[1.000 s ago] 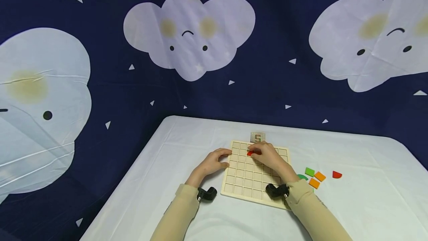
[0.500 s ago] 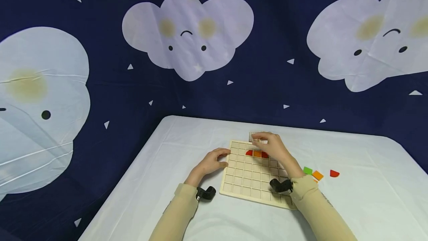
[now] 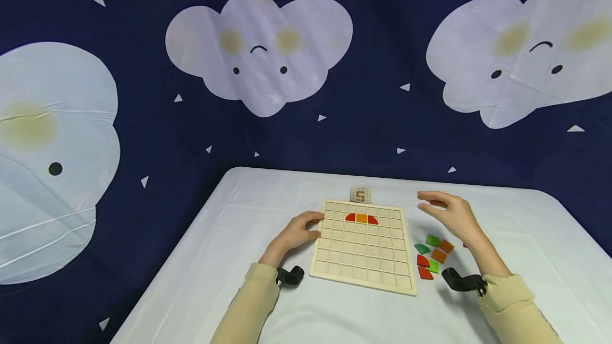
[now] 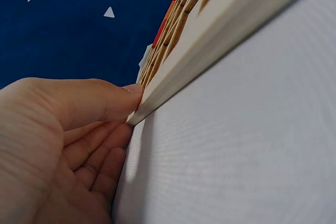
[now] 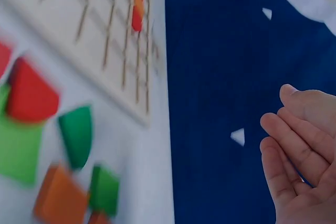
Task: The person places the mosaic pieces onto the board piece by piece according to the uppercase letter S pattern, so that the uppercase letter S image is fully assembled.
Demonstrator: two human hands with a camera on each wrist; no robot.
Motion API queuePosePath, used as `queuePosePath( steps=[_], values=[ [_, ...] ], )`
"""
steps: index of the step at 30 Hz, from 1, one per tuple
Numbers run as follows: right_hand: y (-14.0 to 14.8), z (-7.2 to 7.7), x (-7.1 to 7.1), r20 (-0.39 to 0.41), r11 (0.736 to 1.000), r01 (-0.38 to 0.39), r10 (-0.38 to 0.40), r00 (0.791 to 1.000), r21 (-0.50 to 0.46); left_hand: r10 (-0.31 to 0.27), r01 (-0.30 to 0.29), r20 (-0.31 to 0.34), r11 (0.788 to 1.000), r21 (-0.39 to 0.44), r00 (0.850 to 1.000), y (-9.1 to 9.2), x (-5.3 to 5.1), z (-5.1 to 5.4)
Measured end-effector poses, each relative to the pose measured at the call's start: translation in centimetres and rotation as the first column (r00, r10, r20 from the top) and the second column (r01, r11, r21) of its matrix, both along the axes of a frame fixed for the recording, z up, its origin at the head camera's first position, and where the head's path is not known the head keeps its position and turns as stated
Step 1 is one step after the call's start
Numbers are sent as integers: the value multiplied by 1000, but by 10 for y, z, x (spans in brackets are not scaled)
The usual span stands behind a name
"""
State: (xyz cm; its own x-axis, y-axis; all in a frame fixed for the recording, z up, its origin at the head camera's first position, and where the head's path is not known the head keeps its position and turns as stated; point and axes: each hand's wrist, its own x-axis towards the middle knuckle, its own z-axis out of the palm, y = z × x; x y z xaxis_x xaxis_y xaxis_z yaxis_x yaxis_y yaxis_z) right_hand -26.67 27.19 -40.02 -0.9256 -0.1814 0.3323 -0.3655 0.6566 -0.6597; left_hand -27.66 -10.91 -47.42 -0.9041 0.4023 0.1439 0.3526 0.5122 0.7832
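Observation:
A wooden grid board point(image 3: 363, 251) lies on the white table with a red piece point(image 3: 351, 217), an orange piece point(image 3: 361, 218) and another red piece point(image 3: 372, 220) in a row near its far edge. My left hand point(image 3: 295, 233) touches the board's left edge, thumb and fingertips against it in the left wrist view point(image 4: 79, 129). Raised above the table to the right of the board, my right hand point(image 3: 454, 216) holds nothing, its fingers extended and slightly bent. In the right wrist view that hand point(image 5: 304, 156) appears with nothing between thumb and fingers.
Loose pieces lie right of the board: a dark green one point(image 3: 422, 249), green ones point(image 3: 432, 240), orange ones point(image 3: 439, 256) and red ones point(image 3: 425, 273). A small card with an S-shaped pattern point(image 3: 360, 195) lies behind the board. A dark cloth with clouds point(image 3: 306, 142) hangs behind the table.
My right hand has left the red piece at the board's row and moved right, past the board's edge, uncovering the row and the card. The left hand stays at the board's edge.

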Motion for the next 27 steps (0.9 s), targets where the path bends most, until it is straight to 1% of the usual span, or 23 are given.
queuePosePath(
  steps=[5,9,10,13,16,17,21,24,27],
  values=[
    [18,-9,14,32,997,72,-73,997,40,-5,5,-5,1000,17,1000,-1,1,1],
    [26,-21,22,61,995,91,-93,994,40,-4,4,6,1000,21,1000,0,1,2],
    [27,-26,23,54,994,98,-101,993,44,-2,2,7,1000,19,1000,0,1,2],
    [31,-37,27,41,996,87,-89,995,35,1,-1,5,1000,19,1000,0,1,1],
    [35,-48,30,25,994,84,-86,996,68,0,0,-1,1000,18,1000,0,1,1],
    [36,-50,31,27,994,73,-75,997,79,-1,1,-2,1000,18,1000,0,1,1],
    [35,-58,33,-7,986,81,-80,997,149,0,0,-3,1000,12,1000,-1,-1,0],
    [34,-64,32,-40,981,79,-73,997,177,-2,2,-4,1000,14,1000,-1,-1,-1],
    [33,-69,32,-56,977,85,-75,996,194,-5,5,-2,1000,16,1000,-1,0,-1]
  ],
)
